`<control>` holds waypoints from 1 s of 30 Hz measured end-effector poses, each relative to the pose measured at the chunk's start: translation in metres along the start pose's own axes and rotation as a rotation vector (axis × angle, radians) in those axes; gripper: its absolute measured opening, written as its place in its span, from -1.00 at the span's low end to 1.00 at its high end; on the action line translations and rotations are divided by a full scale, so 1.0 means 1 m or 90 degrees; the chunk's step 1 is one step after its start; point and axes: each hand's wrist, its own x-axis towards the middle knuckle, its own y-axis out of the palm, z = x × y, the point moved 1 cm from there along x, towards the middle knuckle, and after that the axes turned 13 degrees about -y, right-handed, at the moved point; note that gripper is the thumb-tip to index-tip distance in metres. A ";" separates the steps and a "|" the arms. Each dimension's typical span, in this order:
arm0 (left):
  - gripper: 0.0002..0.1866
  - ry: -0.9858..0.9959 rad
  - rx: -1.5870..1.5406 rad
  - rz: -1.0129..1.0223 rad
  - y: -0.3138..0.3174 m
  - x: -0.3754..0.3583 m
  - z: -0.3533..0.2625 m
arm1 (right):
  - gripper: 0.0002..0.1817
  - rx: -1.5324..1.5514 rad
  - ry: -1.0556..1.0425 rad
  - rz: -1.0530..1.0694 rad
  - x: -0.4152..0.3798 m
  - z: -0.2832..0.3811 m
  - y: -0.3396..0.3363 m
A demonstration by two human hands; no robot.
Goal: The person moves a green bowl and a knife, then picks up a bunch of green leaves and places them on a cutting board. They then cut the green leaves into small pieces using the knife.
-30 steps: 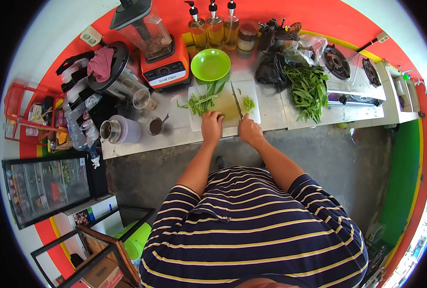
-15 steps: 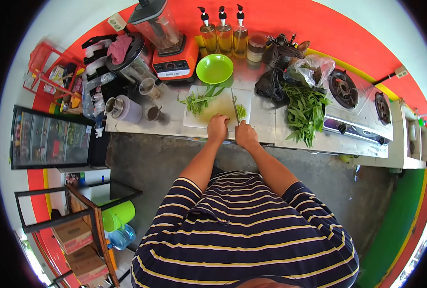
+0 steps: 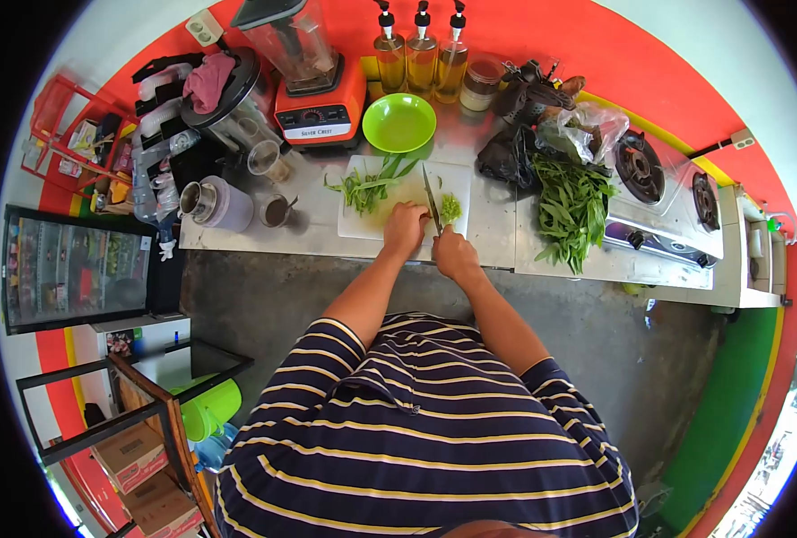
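Evidently, a knife and leafy greens share a white board

The right hand [image 3: 455,252] is closed around the handle of a knife [image 3: 432,199], whose blade points away across the board. The handle is the sound place to hold it; the blade looks stiff and probably light enough for one hand. Just beside it, the left hand [image 3: 405,229] is curled low over the cutting board [image 3: 350,226]; whether its fingers pinch anything, I cannot tell. The hands are close but separate.

Farther onto the board, finely cut green bits [image 3: 450,209] lie right of the blade, likely damp and apt to scatter. Loose leafy stems [image 3: 365,192] lie to the left, seemingly light and floppy, best gathered near their stalks and easily bruised. A bigger bunch of greens [image 3: 570,211] rests well to the right. Beyond the board sits a green bowl [image 3: 400,123], then three pump bottles [image 3: 421,63].
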 end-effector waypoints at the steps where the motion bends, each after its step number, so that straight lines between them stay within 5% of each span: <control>1: -0.93 0.024 0.017 0.011 0.000 -0.001 0.002 | -0.60 -0.008 0.002 0.004 0.000 0.003 -0.001; 14: -0.89 0.083 -0.031 -0.027 0.003 -0.006 0.013 | -0.74 -0.084 0.017 -0.007 0.005 0.020 0.018; 30: -0.92 -0.071 -0.010 -0.010 -0.002 -0.002 0.010 | -0.65 -0.086 0.005 0.069 0.004 0.019 0.014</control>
